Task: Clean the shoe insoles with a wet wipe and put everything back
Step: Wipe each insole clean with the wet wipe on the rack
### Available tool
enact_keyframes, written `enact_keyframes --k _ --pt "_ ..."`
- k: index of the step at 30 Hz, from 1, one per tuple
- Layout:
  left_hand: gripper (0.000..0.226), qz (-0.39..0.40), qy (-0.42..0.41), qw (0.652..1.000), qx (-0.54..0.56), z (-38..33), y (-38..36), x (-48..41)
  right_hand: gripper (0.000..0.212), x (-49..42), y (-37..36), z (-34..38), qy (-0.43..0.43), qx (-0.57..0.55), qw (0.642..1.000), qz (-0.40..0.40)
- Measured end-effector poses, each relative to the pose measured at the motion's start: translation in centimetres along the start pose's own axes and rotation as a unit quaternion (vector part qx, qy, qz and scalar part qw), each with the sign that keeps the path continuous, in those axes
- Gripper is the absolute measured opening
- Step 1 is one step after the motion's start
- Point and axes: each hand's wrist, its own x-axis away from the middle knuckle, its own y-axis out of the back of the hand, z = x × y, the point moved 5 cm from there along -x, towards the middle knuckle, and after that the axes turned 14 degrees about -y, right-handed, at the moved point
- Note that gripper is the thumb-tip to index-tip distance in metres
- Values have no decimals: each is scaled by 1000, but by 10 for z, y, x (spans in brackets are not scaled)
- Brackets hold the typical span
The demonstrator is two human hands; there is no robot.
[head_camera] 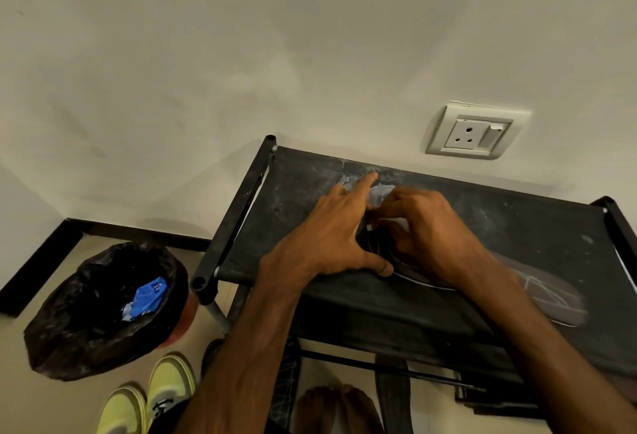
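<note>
A dark shoe (548, 299) with a white sole line lies on its side on the black fabric top of the shoe rack (296, 192), toe toward the right. Both hands meet at its heel opening. My left hand (331, 237) lies flat with straight fingers, the thumb pressing the near rim of the opening and the index finger stretched toward the wall. My right hand (427, 233) has its fingers curled into the opening and pinches a white piece, seemingly the wet wipe (393, 222). The insole is hidden by the hands.
A bin with a black liner (69, 323), holding a blue wrapper (146, 297), stands on the floor to the left. Yellow-green shoes (165, 388) sit at the lower left. A wall socket (477, 132) is above the rack. Lower rack bars (379, 366) and bare feet show below.
</note>
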Motion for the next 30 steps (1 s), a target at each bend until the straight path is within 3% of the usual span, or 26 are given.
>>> enact_keyframes --k 8,16,22,28,30 --pt "134 -12 -15 1000 5 -7 1 1 21 13 -2 8 49 -4 995 89" --pt "136 1 14 1000 -6 -1 -2 2 28 1 3 -6 -5 10 1000 8" --pt "128 -11 -7 1000 1 -12 1 3 24 11 -3 9 27 17 993 113" --pt "133 7 25 1000 -17 -3 -3 1 22 -2 6 -9 -39 -23 999 0" --pt "133 2 26 1000 -14 -4 -2 1 19 -1 4 -8 -35 -31 999 -2"
